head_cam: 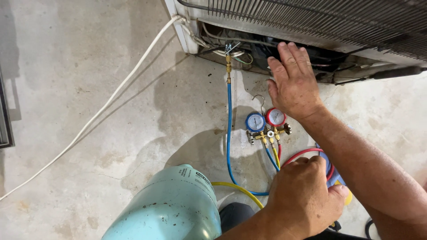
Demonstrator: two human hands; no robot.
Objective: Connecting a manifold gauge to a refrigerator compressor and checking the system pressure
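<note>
Gauge set (266,125) hooked up: blue hose (229,133) on fridge fitting at 12 o'clock. Right hand (293,82) flat, open, empty at the compressor bay. Left hand (302,200) closed on coiled hoses (330,171). Tank (171,209) at 7 o'clock.

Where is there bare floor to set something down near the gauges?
Bare concrete floor lies left of the blue hose, on either side of the white cable. It is crowded around the blue and red gauge set, where hoses loop toward the left hand, and by the pale green cylinder. The right hand blocks the appliance's open base.
</note>
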